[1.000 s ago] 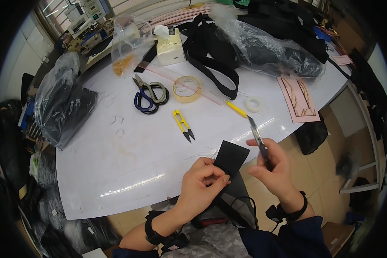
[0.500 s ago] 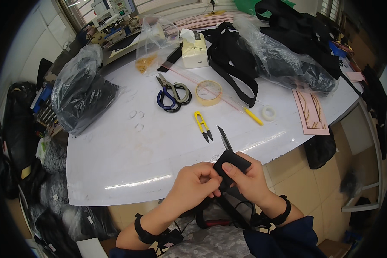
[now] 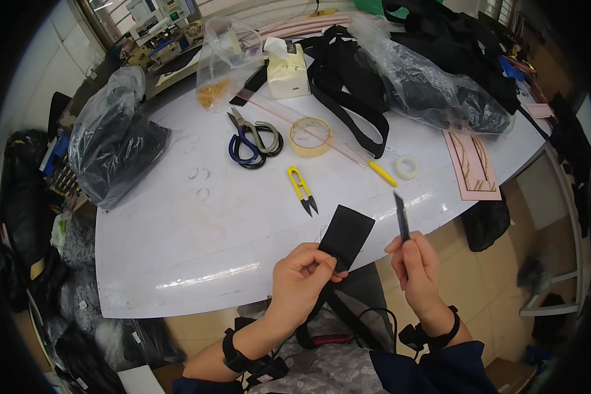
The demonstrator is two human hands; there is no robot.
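My left hand [image 3: 300,279] pinches the lower edge of a flat black rectangular fabric piece [image 3: 349,231], held up over the table's near edge. Below that hand a black strap [image 3: 351,315] runs down over my lap; whether it joins the piece is hidden. Off to the right, my right hand [image 3: 416,266] grips a slim dark utility knife [image 3: 401,218], its pointed tip upward and apart from the fabric. Yellow thread snips [image 3: 301,190] lie on the table beyond the fabric. Thin loose threads show beside the piece's left edge.
Scissors [image 3: 255,141], a tape roll [image 3: 310,137], a clear ruler [image 3: 276,113], a yellow-handled tool [image 3: 382,173] and a small white roll [image 3: 406,167] lie on the white table [image 3: 177,249]. Bagged black material [image 3: 433,92] sits far right, another bag [image 3: 118,144] left.
My right hand has let go of the black fabric piece and moved right with the knife, now upright. The piece stays in my left hand, its broad face now showing more fully.
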